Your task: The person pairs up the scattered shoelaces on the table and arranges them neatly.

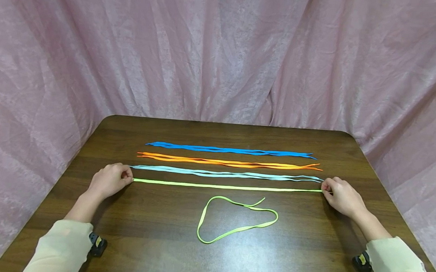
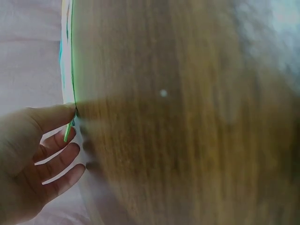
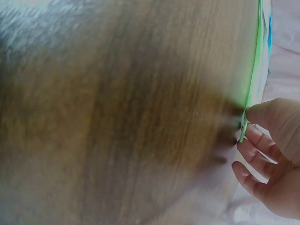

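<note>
A yellow-green shoelace runs straight across the table between the two hands. My left hand pinches its left end between thumb and forefinger; in the left wrist view the lace's tip pokes out below the thumb. At the other end my right hand pinches the lace, its tip showing past the thumb in the right wrist view. Just beyond lie light blue shoelaces, their ends close to both hands. A second yellow-green shoelace lies in a loose loop nearer the front.
Orange shoelaces and blue shoelaces lie in parallel rows farther back on the brown wooden table. A pink curtain hangs behind the table and at its sides.
</note>
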Tool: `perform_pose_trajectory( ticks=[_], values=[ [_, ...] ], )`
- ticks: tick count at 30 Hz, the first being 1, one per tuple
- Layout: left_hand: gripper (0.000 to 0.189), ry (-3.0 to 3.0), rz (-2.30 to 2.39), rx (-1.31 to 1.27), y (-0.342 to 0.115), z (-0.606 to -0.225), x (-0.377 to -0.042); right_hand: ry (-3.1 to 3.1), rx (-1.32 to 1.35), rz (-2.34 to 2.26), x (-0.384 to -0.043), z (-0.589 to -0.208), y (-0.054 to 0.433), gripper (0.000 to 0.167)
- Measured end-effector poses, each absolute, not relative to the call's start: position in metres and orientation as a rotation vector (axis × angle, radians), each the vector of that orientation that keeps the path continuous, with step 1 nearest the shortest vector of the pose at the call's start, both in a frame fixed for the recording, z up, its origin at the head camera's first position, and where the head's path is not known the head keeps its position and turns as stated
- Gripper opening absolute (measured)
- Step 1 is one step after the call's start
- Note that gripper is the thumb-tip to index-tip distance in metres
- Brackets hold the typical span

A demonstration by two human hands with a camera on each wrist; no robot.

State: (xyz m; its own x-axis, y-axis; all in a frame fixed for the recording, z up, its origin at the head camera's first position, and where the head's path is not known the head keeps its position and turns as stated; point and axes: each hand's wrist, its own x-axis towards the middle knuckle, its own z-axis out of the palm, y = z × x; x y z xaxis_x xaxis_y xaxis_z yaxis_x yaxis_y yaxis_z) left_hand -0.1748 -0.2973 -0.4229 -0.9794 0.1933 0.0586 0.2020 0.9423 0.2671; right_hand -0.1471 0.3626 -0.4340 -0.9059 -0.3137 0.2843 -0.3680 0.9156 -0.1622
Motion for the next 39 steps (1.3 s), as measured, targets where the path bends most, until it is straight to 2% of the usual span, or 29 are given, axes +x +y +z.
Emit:
perform_pose_trajectory(
  ticks=[16, 26, 32, 39],
  values=[
    [0.006, -3.052, -0.422, -0.340, -0.294, -0.424, -0.176, -2.851, 0.481, 0.331, -0.145, -0.432, 0.365, 0.016],
    [0.016, -3.047, -0.424, -0.344, -0.293, -0.417, -0.171, -2.889, 0.488, 0.318, -0.139, -0.424, 0.361, 0.021],
    [0.018, -2.985, -0.425, -0.403, -0.282, -0.410, -0.169, -2.852, 0.505, 0.317, -0.136, -0.418, 0.348, 0.020],
    [0.020, -2.916, -0.427, -0.486, -0.259, -0.405, -0.168, -2.768, 0.652, 0.309, -0.135, -0.417, 0.319, 0.022]
  ],
)
